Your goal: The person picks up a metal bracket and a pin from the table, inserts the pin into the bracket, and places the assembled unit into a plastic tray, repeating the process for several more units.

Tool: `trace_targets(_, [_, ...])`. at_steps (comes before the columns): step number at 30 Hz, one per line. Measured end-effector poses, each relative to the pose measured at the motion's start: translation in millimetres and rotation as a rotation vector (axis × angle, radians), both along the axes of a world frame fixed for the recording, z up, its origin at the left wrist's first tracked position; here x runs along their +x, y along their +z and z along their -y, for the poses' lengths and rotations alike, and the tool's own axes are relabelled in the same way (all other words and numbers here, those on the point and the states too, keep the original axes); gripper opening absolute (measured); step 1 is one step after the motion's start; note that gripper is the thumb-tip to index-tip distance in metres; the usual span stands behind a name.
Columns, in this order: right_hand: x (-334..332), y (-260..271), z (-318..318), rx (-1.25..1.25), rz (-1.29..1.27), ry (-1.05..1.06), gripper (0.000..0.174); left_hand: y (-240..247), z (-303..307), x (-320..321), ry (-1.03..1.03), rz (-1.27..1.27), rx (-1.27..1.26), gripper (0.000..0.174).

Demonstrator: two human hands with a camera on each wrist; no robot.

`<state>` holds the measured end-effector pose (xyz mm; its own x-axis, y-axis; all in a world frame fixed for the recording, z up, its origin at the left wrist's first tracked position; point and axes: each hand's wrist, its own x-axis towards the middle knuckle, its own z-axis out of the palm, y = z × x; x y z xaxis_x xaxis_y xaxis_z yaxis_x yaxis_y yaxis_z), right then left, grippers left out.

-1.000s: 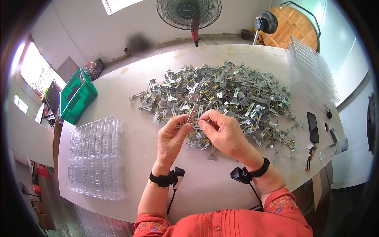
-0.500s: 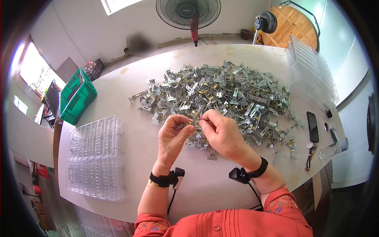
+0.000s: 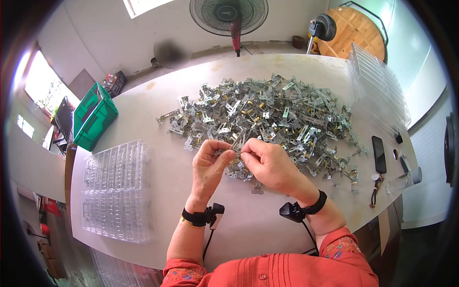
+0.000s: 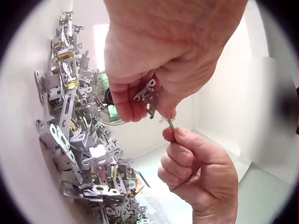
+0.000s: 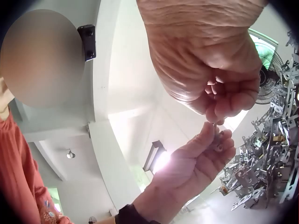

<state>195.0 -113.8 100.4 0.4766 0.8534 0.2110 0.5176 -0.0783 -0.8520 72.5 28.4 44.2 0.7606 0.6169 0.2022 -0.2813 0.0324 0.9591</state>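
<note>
Thumb and fingers of my left hand (image 3: 208,165) grip a small silvery metal bracket (image 4: 148,95) with punched holes, held above the near edge of a pile of similar brackets (image 3: 287,112). Close on its right, my right hand (image 3: 272,167) pinches a thin metal strip (image 4: 171,124), seen edge-on, between thumb and forefinger. I cannot tell whether the strip belongs to the same bracket. The fingertips of both hands nearly meet in the right wrist view, where the left hand (image 5: 187,161) is below and hides most of the bracket.
Clear plastic trays (image 3: 114,191) lie on the left of the table (image 3: 258,220), with a green crate (image 3: 95,117) behind them. More clear trays (image 3: 380,86) stand at the far right. A phone (image 3: 378,154) lies on the right, and a fan (image 3: 228,16) stands beyond the table.
The metal piece between the hands has turned; its broad holed face showed upward a second ago and shows less now. The right hand has shifted and turned slightly, while the left has barely moved.
</note>
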Motion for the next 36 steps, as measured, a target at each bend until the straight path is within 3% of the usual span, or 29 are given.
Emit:
trace_targets(3, [0.7,12.4,3.8,-0.002,-0.028,-0.047,0.01,-2.5,-5.1,-1.6,0.063,-0.063,0.012,0.019])
trace_targets(5, [4.6,9.7,2.2,0.026,-0.026,-0.088,0.01,-1.3,-4.7,-1.3,-0.009,0.002,-0.04,0.018])
trace_targets(7, [13.0,-4.4,-3.9,0.316,0.046,-0.175,0.005,1.9,-4.1,-3.3,-0.058,0.029,-0.07,0.017])
trace_targets(9, [13.7,-5.4,-7.3,0.419,-0.004,-0.14,0.007,4.5,-1.6,-3.7,-0.196,0.048,-0.155,0.016])
trace_targets(15, [8.4,-0.3,-7.2,0.379,-0.268,-0.035,0.005,1.4,-2.8,-3.5,-0.34,0.057,-0.114,0.014])
trace_targets(24, [4.9,0.7,-6.9,0.329,-0.306,-0.075,0.009,-2.7,-1.1,0.1,-0.32,0.022,-0.073,0.025])
trace_targets(25, [6.2,-2.1,-7.3,0.331,-0.279,-0.086,0.009,-4.5,0.1,1.6,-0.275,0.012,-0.047,0.026])
trace_targets(28, [8.7,-7.2,-8.0,0.318,-0.234,-0.087,0.01,1.4,3.4,1.2,0.014,-0.054,0.413,0.028])
trace_targets(36, [3.2,-9.3,-12.1,0.27,-0.189,-0.098,0.009,3.6,7.4,1.2,0.184,0.03,0.723,0.02])
